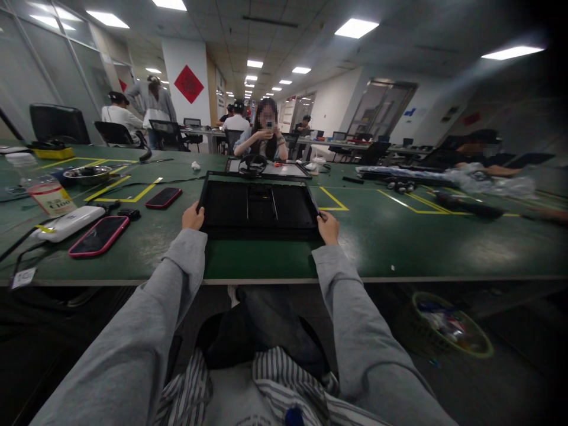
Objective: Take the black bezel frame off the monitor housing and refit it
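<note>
A wide black rectangular panel [222, 201] with a raised rim lies in front of me on the green table. In its middle are two thin metal bars and a darker recessed part [260, 194]; I cannot tell its exact kind. My left hand [193, 217] is closed on the panel's left edge. At the opposite edge, my right hand [328, 227] grips the right side, thumb on the rim. The near edge of the panel sits a little back from the table's front edge.
Left of the panel are a pink-edged phone [100, 235], a smaller phone [164, 197], a white power bank [71, 223], a bottle [48, 192] and a metal bowl [87, 173]. Opposite sits a person [264, 133]. Plastic wrap [497, 180] lies right; a waste basket [450, 325] stands below.
</note>
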`<control>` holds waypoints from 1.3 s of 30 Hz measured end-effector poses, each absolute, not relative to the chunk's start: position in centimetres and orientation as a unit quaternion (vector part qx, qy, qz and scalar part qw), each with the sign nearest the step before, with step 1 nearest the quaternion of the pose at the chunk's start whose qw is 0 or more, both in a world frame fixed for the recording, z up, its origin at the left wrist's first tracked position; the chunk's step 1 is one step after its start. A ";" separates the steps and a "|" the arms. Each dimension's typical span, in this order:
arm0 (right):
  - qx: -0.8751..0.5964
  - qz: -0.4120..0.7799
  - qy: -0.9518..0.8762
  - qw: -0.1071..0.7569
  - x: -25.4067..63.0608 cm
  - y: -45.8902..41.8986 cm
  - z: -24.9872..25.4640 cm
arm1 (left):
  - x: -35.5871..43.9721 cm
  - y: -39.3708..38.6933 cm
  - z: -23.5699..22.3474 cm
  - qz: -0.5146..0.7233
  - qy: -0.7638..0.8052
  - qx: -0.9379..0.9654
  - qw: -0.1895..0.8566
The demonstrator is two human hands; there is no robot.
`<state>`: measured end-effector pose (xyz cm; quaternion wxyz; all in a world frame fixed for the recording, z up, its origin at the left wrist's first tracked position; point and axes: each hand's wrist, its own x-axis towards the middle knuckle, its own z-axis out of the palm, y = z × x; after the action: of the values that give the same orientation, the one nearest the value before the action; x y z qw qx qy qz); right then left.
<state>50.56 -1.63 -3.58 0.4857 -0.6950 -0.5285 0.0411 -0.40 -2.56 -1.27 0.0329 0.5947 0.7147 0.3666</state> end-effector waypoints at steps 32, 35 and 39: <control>-0.705 0.045 -0.513 0.488 50.9 -1.5 -4.0 | 0.0 -2.1 -2.1 0.340 0.730 0.587 0.084; -0.703 0.050 -0.518 0.485 51.0 -1.1 -4.2 | 0.0 -2.2 -2.0 0.336 0.735 0.584 0.080; -0.696 0.051 -0.527 0.485 51.1 -1.0 -4.3 | 0.2 -2.5 -1.7 0.323 0.736 0.591 0.070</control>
<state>51.14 -0.99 -4.30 0.4849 -0.6963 -0.5267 0.0513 0.19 -2.46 -1.73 0.0705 0.5911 0.7359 0.3226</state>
